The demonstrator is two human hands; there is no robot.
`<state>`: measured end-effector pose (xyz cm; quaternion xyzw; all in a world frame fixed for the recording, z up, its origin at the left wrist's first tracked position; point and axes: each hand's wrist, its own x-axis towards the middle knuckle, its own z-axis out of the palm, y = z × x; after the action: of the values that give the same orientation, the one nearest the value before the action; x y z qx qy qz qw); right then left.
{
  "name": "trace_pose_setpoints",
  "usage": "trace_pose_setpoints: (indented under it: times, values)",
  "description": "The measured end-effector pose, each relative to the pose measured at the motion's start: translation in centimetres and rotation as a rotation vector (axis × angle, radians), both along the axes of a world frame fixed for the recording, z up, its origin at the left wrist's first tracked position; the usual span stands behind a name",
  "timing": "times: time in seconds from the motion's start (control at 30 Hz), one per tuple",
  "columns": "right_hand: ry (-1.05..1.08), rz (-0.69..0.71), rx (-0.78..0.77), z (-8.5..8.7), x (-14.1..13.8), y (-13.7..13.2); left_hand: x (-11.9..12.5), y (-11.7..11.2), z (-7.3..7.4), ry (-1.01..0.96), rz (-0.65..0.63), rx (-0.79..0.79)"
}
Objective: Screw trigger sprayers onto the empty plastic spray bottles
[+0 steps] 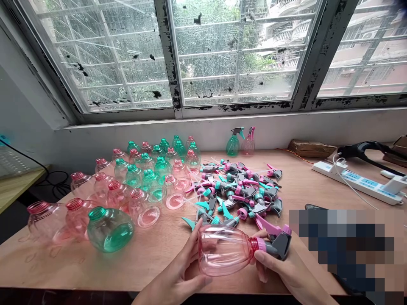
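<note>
A clear pink spray bottle (224, 250) lies sideways between my hands above the table's front edge. My left hand (187, 267) is wrapped round its base end. At the neck, my right hand (270, 262) grips the pink collar of the grey and pink trigger sprayer head (280, 243), which sits on the bottle's mouth. How tightly the collar is screwed on I cannot tell. Just behind the bottle spreads a heap of loose trigger sprayer heads (241, 190) in grey, pink and teal. Open pink and green bottles (111, 231) stand in rows to the left.
Two bottles with sprayer heads, one green (233, 145) and one pink (248, 145), stand by the wall. A white power strip (359, 182), a brown package (311, 149) and a black strap-like object (372, 148) lie at the right. A blurred patch covers the table's right front.
</note>
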<state>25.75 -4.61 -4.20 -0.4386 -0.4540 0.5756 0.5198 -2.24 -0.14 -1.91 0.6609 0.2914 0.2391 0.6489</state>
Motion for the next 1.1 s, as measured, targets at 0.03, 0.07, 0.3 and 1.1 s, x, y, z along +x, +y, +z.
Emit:
trace_pose_setpoints:
  times: [0.03,0.07,0.3,1.1]
  values:
    - [-0.001,-0.002,-0.002,0.04,0.00,-0.02,-0.02,-0.01,-0.02,0.007,-0.001,0.012]
    - [-0.005,-0.002,-0.004,0.08,0.02,-0.06,-0.08,-0.01,-0.09,0.010,0.001,0.020]
    - [-0.013,0.003,-0.004,0.17,0.17,-0.15,-0.51,0.06,-0.60,-0.019,-0.023,-0.069]
    - [-0.019,0.006,-0.006,0.21,0.12,-0.11,-0.08,0.02,0.04,-0.001,0.002,-0.009]
